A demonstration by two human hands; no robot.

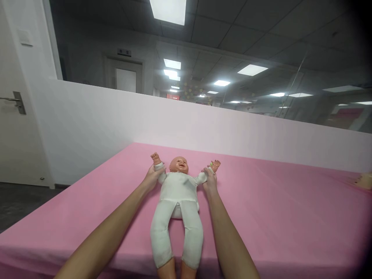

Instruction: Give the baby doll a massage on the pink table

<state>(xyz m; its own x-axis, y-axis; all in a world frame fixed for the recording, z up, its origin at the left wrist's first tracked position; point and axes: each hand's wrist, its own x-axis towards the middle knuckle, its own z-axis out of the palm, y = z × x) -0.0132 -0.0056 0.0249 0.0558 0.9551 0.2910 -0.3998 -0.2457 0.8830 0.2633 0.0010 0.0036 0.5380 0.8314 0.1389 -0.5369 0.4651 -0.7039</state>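
Note:
A baby doll [178,188] with a white cloth body lies on its back on the pink-covered table [261,209]. Its head points away from me, and its lower legs run out of the picture at the bottom. My left hand [151,177] is wrapped round the doll's arm on the left, just below its plastic hand. On the other side, my right hand [210,180] grips the doll's other arm near the wrist, where a small green spot shows. Both doll arms are spread outward and bent up beside its head.
Behind the table runs a low white wall [203,124] with glass above it. A door [20,116] with a metal handle stands at the left. At the table's right edge lies a beige object [364,181], partly cut off and too blurred to name.

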